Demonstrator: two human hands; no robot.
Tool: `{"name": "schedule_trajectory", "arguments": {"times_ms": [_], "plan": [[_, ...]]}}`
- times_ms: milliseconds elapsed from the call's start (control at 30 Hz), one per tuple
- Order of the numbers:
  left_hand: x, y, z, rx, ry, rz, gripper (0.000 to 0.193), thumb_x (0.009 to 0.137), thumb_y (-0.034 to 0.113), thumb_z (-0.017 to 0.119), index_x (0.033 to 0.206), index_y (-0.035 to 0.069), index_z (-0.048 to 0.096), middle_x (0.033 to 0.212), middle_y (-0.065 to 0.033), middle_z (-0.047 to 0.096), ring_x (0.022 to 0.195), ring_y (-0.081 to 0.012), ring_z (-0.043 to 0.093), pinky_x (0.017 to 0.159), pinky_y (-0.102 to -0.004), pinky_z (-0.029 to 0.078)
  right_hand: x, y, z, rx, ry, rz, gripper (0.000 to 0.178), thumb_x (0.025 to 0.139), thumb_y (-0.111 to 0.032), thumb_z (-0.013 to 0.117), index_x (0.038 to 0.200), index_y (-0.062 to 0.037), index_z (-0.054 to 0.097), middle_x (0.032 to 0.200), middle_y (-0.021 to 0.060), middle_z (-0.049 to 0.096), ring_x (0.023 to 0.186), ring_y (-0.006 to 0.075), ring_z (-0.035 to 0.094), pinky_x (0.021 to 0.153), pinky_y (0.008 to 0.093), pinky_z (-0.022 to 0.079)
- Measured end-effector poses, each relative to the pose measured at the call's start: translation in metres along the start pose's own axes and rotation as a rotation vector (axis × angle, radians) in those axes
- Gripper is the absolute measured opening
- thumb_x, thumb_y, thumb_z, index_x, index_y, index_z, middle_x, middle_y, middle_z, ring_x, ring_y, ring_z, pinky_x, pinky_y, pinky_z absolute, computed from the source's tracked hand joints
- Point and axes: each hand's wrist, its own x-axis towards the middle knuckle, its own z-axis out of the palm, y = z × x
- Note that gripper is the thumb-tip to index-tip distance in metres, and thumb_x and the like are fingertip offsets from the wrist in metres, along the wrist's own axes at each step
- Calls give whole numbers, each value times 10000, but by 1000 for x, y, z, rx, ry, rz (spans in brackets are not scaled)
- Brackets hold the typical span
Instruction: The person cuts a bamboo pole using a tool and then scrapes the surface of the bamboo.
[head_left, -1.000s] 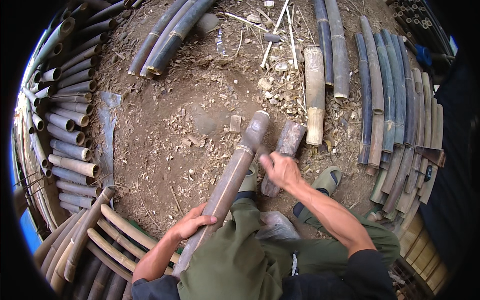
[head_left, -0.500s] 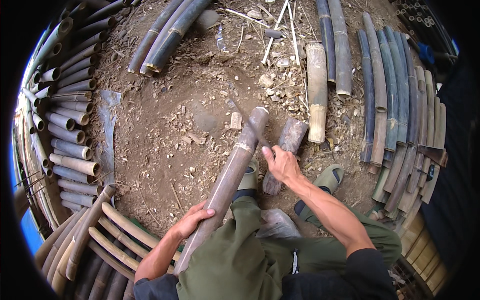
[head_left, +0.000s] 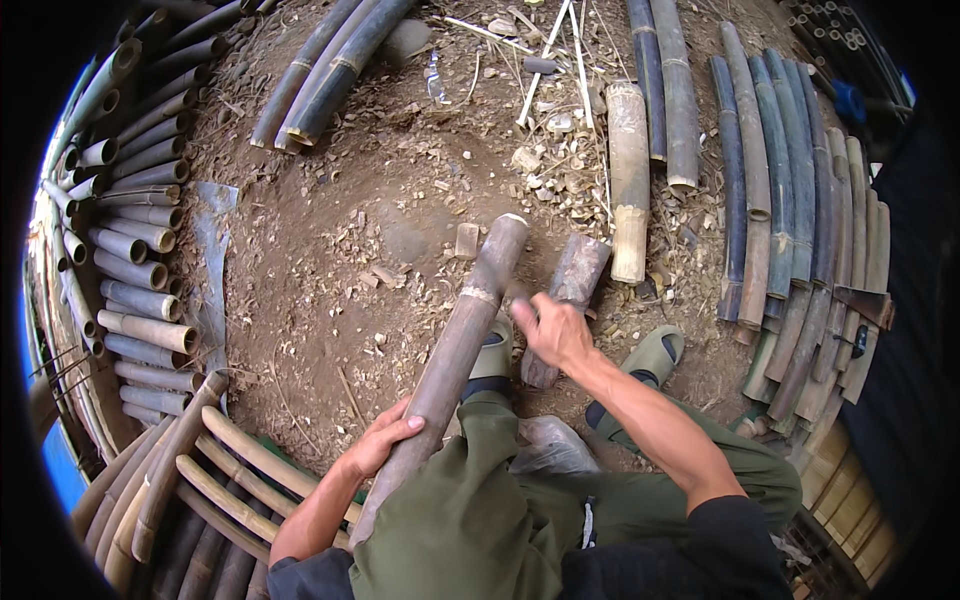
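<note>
stacked bamboo tubes (head_left: 130, 240) line the far left edge, cut ends facing inward, with curved split slats (head_left: 200, 480) fanned out near the lower left. the left hand (head_left: 383, 442) wraps around the near part of a long grey-brown bamboo pole (head_left: 455, 350), fingers curled over its top, so its grip is clamped on the pole; this seems to steady it against the person's green trouser leg (head_left: 470, 520) while the far end points out over the dirt ground (head_left: 330, 230). the pole lies at a slant, running from the lap up and right to a pale cut end, with 1 lighter node ring showing partway along and a dull, weathered skin. just right of it the right hand (head_left: 552, 330) sits at the near end of a short dark bamboo chunk (head_left: 565, 300) resting on the ground; the hand is blurred, so i cannot tell whether its grip is closed on the chunk. chips and shavings litter the dirt beyond. a green sandal (head_left: 650, 355) shows near the right, and farther right long split bamboo strips (head_left: 790, 190) lie side by side.
</note>
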Motion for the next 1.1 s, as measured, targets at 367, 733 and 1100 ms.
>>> {"name": "schedule_trajectory", "arguments": {"times_ms": [367,733,1100], "plan": [[-1,-3,-1,-62,34,-117,794,909,464,635,1490,-4,364,1259,-157,589,1075,-214,613,960,-361,485,-9,-5,-1,12,-69,-238,604,988,-610,458,875,-35,605,707,213,662,673,412,679,598,507,541],[-3,15,19,682,192,19,999,854,563,716,1505,-46,265,1333,-320,551,1221,-393,581,1037,-447,443,-34,-9,-12,-165,-135,-513,601,971,-637,460,853,-60,580,720,184,661,668,392,678,609,497,548],[-1,13,22,806,220,40,946,859,548,705,1490,-25,295,1234,-337,612,1160,-418,626,974,-463,482,-1,-3,-24,-138,-11,-6,686,1006,-614,398,884,23,622,652,252,652,629,426,682,559,493,557]]}}
